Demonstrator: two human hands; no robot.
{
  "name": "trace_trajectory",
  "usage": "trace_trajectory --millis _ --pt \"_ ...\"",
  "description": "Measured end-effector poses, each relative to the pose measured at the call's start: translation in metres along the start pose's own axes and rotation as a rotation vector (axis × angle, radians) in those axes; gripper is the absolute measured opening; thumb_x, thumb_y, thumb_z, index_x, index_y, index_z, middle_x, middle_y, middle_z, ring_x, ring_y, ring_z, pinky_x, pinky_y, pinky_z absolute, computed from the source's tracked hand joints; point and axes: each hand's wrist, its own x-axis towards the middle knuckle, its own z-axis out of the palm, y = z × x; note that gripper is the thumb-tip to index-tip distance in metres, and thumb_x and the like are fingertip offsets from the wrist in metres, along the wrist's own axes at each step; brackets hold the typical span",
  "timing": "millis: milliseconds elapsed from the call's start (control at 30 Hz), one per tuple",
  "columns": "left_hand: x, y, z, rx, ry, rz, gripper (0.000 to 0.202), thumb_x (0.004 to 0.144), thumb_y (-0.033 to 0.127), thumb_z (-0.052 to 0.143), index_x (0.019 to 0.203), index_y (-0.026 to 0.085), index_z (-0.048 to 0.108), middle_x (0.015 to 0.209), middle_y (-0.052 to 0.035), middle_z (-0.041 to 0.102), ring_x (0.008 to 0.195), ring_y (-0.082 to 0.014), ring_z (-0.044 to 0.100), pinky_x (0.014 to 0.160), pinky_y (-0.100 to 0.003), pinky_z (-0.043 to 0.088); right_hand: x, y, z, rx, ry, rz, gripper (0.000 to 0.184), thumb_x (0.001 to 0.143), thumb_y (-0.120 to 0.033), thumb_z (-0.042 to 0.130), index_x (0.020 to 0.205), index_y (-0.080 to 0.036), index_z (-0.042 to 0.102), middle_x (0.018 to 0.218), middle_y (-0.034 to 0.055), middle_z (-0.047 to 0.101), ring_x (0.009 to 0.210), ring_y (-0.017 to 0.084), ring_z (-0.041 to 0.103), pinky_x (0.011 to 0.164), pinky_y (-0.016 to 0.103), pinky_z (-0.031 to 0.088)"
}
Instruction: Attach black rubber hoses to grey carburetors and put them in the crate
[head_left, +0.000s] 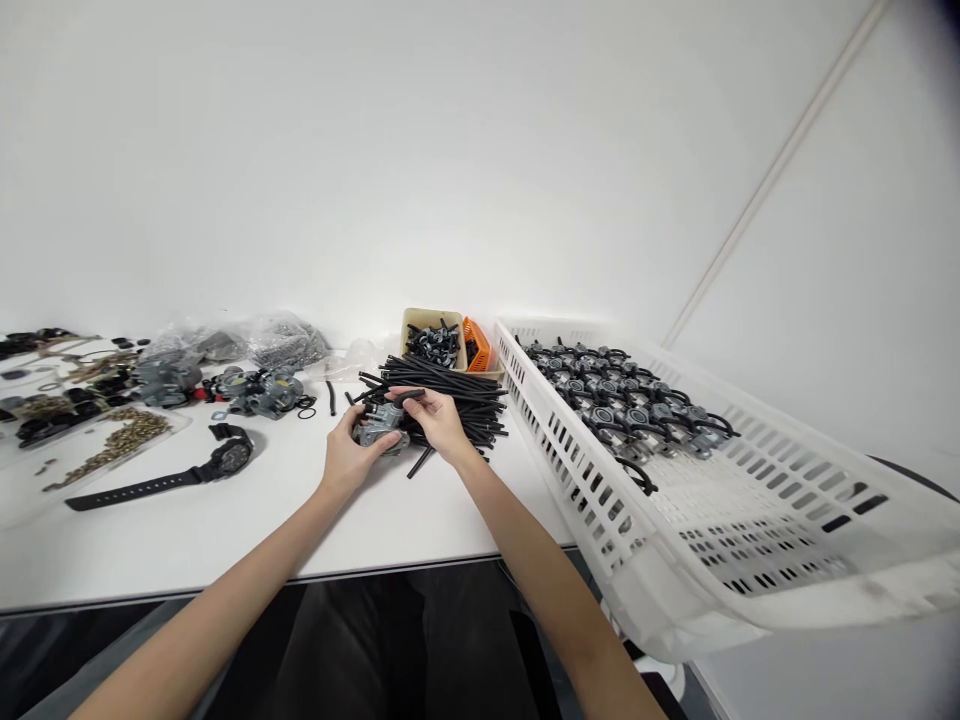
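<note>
My left hand [346, 452] is wrapped round a small grey metal carburetor-like part [380, 427], held just above the white table [247, 520]. My right hand [437, 420] pinches a short black rubber tube [407, 398] at the top of that part. Right behind both hands lies a loose pile of black tubes [457, 395].
A white slotted basket [675, 520] at the right holds several grey parts with tubes fitted [626, 405]. A beige box of black fittings [433, 342] and an orange box [477, 346] stand at the back. A black wristwatch [180, 472], more grey parts [259, 390], plastic bags and trays of small pieces lie left.
</note>
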Motion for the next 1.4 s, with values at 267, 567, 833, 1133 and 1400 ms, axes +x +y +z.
trace_trajectory --millis 267,567,833,1133,1400 --pt "-0.001 0.001 0.000 -0.014 -0.026 0.008 0.061 0.057 0.055 0.075 0.100 0.016 0.058 0.094 -0.0092 0.067 0.085 -0.0264 0.063 0.080 -0.039 0.051 0.003 0.004 -0.005 -0.107 0.112 0.002 0.015 0.066 -0.034 0.079 0.071 -0.022 0.072 0.080 0.0030 0.070 0.081 0.020 0.061 0.079 0.033 0.046" --pt "-0.001 0.001 0.000 -0.023 -0.010 -0.010 0.063 0.056 0.054 0.076 0.102 0.016 0.057 0.097 -0.0103 0.067 0.088 -0.0277 0.063 0.081 -0.039 0.051 0.003 0.006 -0.003 -0.109 0.104 0.035 0.022 0.068 -0.039 0.077 0.074 -0.020 0.070 0.079 0.0032 0.071 0.078 0.020 0.062 0.078 0.033 0.047" --pt "0.000 0.004 -0.001 -0.054 -0.007 0.002 0.055 0.060 0.053 0.072 0.098 0.016 0.057 0.094 -0.0093 0.067 0.088 -0.0267 0.063 0.081 -0.038 0.050 0.001 -0.001 -0.001 -0.025 -0.065 0.002 0.041 0.082 -0.058 0.059 0.094 -0.021 0.075 0.102 0.0065 0.072 0.101 0.022 0.064 0.090 0.034 0.048" --pt "0.000 0.002 -0.001 -0.086 -0.012 -0.007 0.057 0.060 0.053 0.075 0.099 0.016 0.058 0.095 -0.0087 0.066 0.091 -0.0264 0.062 0.085 -0.040 0.049 0.002 0.004 -0.003 -0.011 -0.056 0.029 0.044 0.078 -0.060 0.063 0.093 -0.021 0.074 0.099 0.0064 0.073 0.098 0.022 0.065 0.091 0.035 0.048" --pt "0.005 -0.014 0.001 -0.171 0.035 -0.103 0.033 0.088 0.039 0.060 0.111 0.015 0.058 0.105 -0.0066 0.062 0.089 -0.0182 0.062 0.079 -0.039 0.054 -0.003 0.001 0.000 -0.050 -0.156 0.066 0.057 0.073 -0.050 0.073 0.123 -0.024 0.062 0.121 0.0091 0.067 0.112 0.024 0.061 0.093 0.037 0.048"
